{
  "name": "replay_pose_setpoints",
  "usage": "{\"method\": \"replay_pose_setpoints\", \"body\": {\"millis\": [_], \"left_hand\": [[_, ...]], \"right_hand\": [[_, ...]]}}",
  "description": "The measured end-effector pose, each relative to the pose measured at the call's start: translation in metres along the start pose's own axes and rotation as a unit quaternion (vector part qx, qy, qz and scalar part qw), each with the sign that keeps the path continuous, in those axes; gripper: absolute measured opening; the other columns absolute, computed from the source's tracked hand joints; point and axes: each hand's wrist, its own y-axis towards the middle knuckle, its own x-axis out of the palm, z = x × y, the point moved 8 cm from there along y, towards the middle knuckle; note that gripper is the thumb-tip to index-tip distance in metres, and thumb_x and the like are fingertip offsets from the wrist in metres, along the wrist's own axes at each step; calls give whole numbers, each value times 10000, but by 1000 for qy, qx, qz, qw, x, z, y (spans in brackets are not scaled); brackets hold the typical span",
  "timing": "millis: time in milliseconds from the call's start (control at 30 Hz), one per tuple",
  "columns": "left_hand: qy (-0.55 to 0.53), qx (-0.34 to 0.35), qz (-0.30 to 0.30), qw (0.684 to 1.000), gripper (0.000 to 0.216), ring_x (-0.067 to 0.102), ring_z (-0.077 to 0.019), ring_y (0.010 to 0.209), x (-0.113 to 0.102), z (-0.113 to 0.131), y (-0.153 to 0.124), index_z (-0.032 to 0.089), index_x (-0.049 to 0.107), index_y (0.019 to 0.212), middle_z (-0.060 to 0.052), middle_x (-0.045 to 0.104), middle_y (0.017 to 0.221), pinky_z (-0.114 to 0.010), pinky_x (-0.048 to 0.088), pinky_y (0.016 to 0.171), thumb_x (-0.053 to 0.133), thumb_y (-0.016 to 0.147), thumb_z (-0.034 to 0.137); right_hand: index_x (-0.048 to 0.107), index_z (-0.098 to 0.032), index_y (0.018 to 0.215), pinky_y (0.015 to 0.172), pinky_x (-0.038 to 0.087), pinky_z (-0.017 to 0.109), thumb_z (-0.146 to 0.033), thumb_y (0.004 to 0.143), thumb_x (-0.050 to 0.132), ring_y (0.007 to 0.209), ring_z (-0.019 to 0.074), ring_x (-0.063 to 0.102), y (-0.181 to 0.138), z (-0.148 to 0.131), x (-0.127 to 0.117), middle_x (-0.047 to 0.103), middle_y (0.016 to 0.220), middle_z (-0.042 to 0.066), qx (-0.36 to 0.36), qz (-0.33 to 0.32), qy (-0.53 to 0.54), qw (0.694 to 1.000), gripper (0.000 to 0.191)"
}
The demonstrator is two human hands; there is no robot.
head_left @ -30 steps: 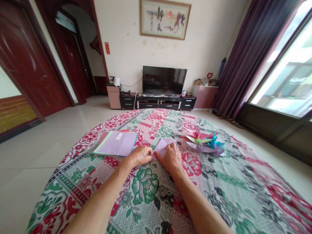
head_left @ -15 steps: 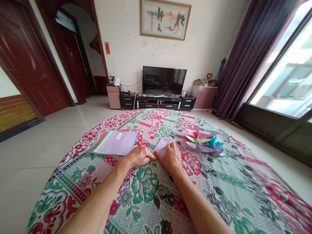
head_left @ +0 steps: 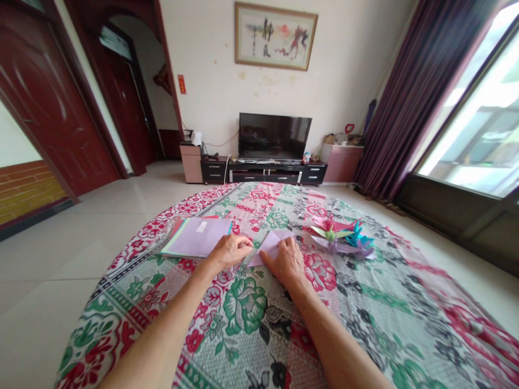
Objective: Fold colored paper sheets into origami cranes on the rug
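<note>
A small folded sheet of purple paper lies on the patterned tablecloth in front of me. My right hand rests on its right part, fingers bent and thumb pressed to it, covering some of the sheet. Just left of the paper, my left hand is raised slightly with its fingers curled together; nothing shows in them. Behind that hand is a stack of coloured paper, a purple sheet with a small white label on top. Several folded paper cranes in pink, green, blue and purple sit to the right.
The round table's flowered cloth spreads under everything. Across the tiled floor, a television stands on a low black cabinet. A dark curtain hangs by the window at right, and red doors are at left.
My left hand has come away from the paper's near edge and moved slightly left and up. More of the sheet's left corner shows. My right hand stays on the paper.
</note>
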Motion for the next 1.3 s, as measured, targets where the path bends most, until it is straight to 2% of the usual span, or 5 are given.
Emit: {"method": "replay_pose_setpoints", "body": {"millis": [200,767,900,1067,1300], "left_hand": [[36,-8,-20,999,643,573,-153,629,25,15,5,214,482,1290,19,612,614,-229,406,617,596,672,346],[120,-33,-92,988,653,567,-266,1049,26,12,1,212,451,1306,-115,624,1142,-335,421,866,599,685,349],[135,-10,-122,983,558,609,-253,920,22,16,-1,228,574,1188,-84,676,1004,-306,446,768,618,633,261],[56,28,-36,997,446,595,-163,689,25,26,7,197,603,1134,-11,658,705,-245,437,668,534,697,245],[23,93,-37,995,493,574,-140,691,50,30,10,162,560,1195,-12,640,722,-223,437,676,492,707,180]], "right_hand": [[606,-108,991,813,396,325,-578,757,487,955,265,527,0,1,1,549,1003,149,3,1,1,1000,538],[610,-123,990,839,392,339,-568,748,505,989,269,510,0,2,-1,548,1008,147,8,1,16,1000,518],[615,-116,980,829,395,334,-565,747,508,984,272,510,-1,2,-1,553,997,149,8,2,17,1000,516],[618,-109,992,824,403,340,-569,740,515,973,282,517,0,2,-1,559,1008,154,10,8,19,1000,534],[620,-133,988,843,386,316,-524,765,519,990,257,517,-4,5,-3,560,1031,142,-18,-17,30,999,461]]}}
